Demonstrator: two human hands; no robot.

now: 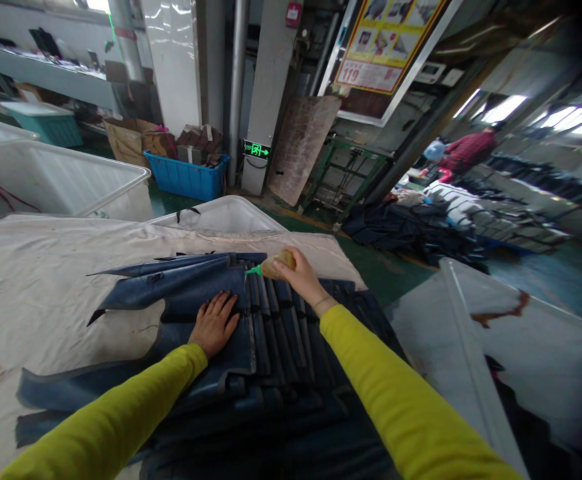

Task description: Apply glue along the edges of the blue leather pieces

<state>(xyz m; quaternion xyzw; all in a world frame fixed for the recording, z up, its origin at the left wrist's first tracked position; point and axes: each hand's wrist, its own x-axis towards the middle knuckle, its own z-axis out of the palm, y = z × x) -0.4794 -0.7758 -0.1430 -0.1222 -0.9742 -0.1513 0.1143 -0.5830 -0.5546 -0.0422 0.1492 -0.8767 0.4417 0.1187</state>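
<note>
My left hand [215, 323] lies flat with fingers spread on a dark blue cut fabric piece [181, 287], one of a fanned stack of dark blue pieces [281, 340] on a cloth-covered table [45, 280]. My right hand [298, 270] is closed around a small amber glue bottle [275, 266]. Its green nozzle [253, 269] points left at the far edge of the top piece. Both arms wear yellow sleeves.
White plastic bins [65, 177] stand at the left and behind the table, and another white bin [475, 333] at the right. A blue crate [185, 177] of boxes sits by the wall. Dark garments [411, 230] lie piled on the green floor. A person in red [465, 152] works far right.
</note>
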